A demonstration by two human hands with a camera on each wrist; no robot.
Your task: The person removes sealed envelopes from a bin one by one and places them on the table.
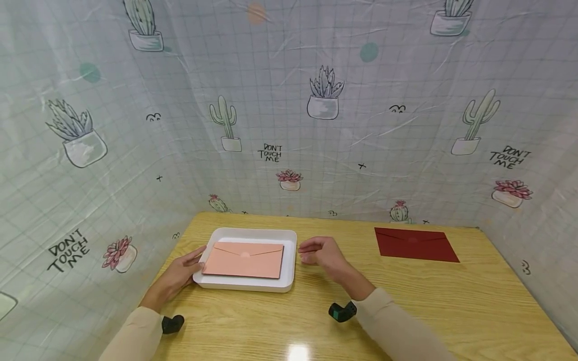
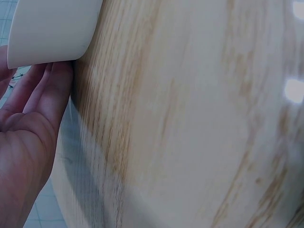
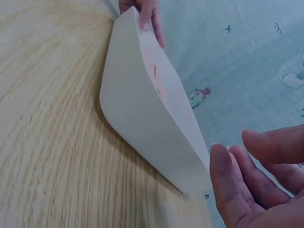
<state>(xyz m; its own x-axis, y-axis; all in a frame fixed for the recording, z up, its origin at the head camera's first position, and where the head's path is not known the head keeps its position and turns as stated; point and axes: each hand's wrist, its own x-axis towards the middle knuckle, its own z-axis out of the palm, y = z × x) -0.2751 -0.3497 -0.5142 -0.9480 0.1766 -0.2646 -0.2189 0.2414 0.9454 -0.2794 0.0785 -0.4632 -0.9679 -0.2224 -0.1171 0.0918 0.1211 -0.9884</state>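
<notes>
One hand, the left hand [image 1: 184,266], grips the white tray [image 1: 253,285] from its left; the right hand [image 1: 327,255], relaxed and empty, is just beside the opposite end. A pink envelope [image 1: 244,265] lies in the tray, a red envelope [image 1: 414,248] farther right on the table [image 1: 253,321].

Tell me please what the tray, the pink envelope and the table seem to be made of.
White tray: probably smooth plastic, given its even, rounded walls. Pink envelope: likely matte paper, with a thin folded flap. Table: wood or wood-look laminate, glossy; grain and reflections show.
</notes>
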